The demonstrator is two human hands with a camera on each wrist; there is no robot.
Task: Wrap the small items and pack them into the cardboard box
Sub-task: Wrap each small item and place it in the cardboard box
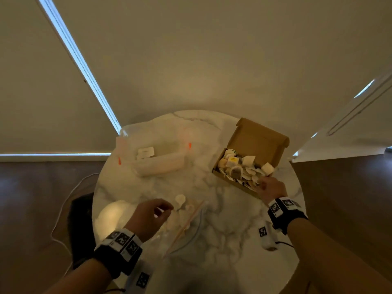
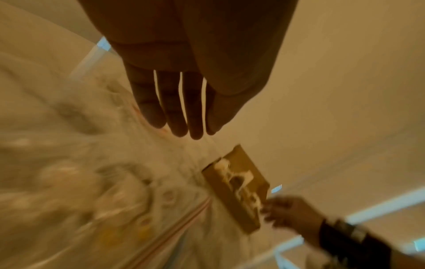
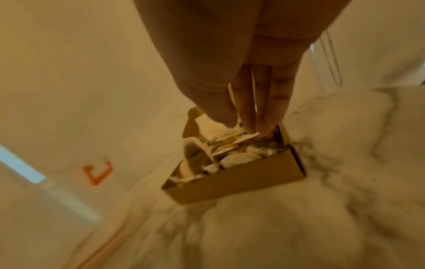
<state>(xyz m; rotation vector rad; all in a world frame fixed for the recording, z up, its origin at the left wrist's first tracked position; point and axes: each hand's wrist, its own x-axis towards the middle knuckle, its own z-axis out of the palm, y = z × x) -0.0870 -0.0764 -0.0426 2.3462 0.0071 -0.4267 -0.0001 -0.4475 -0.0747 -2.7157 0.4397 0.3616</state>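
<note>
Marble round table [image 1: 212, 240] — brown floor [image 1: 31, 198] beneath

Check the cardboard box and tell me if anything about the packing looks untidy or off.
The cardboard box is heaped unevenly: wrapped items lie jumbled at all angles, and several poke over the near rim beside the right hand. Piled like that, the open lid may not close flat.
</note>
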